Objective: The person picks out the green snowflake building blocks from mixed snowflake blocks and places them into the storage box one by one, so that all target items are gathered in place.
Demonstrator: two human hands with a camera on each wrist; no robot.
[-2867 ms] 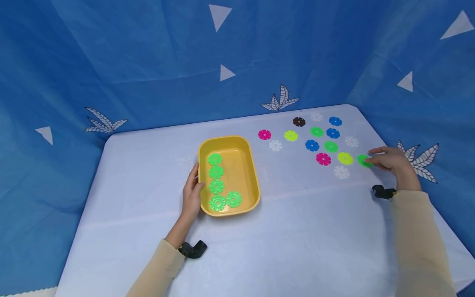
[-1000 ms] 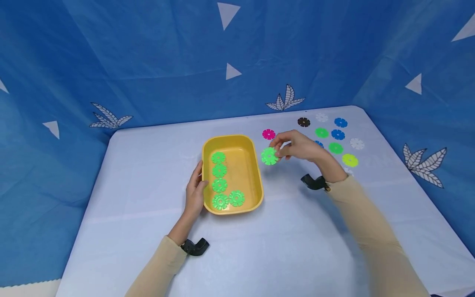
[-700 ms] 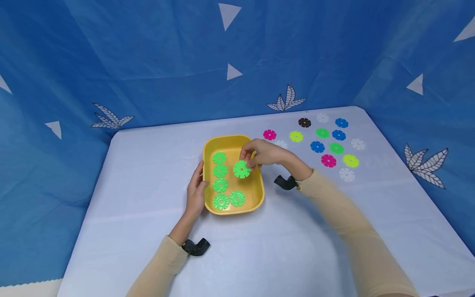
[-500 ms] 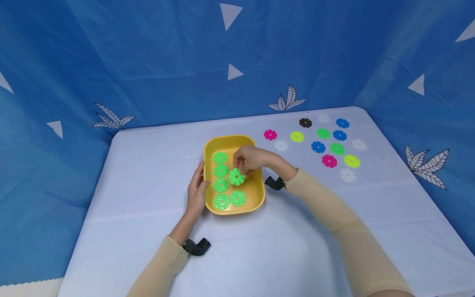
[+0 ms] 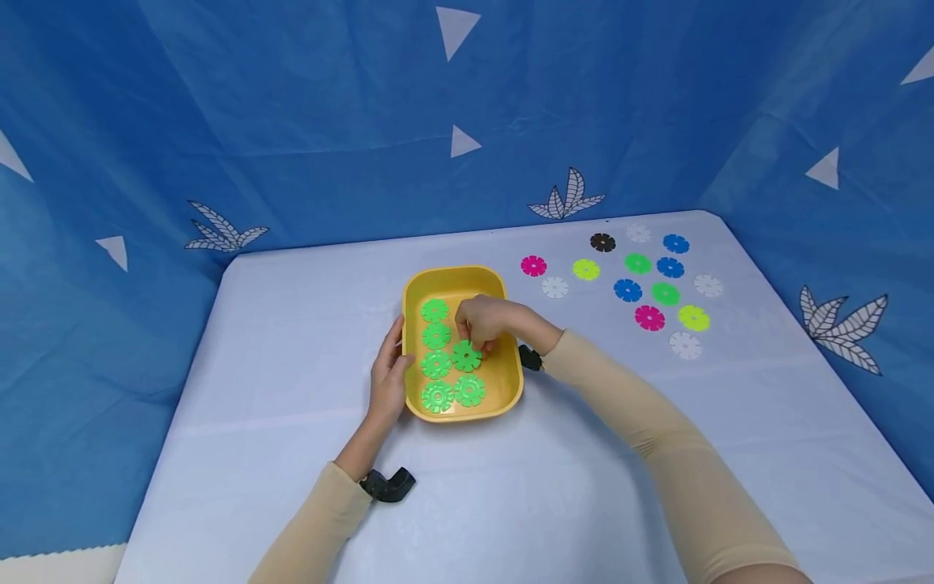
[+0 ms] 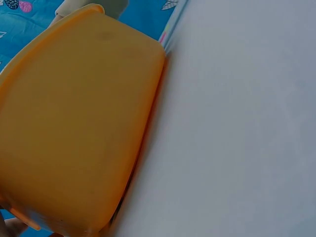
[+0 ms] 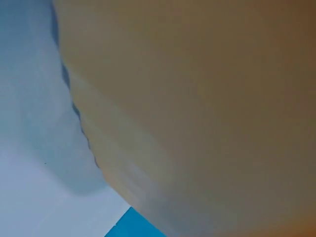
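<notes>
Pinching a green disc (image 5: 466,357) in the right grip (image 5: 487,318) inside the yellow tray (image 5: 460,281), centre frame; holding its left side in the left grip (image 5: 387,381). Possibly risking overlap with neighbouring discs (image 5: 436,365) by releasing crookedly.

We see a counter (image 5: 292,324) covered in plain white, with a yellow tub (image 5: 454,284) resting near its middle. To the tub's right, toward the far edge, we count fourteen loose discs (image 5: 628,290) lying flat: four white, three blue, two green, two pink, two yellow and one dark.
</notes>
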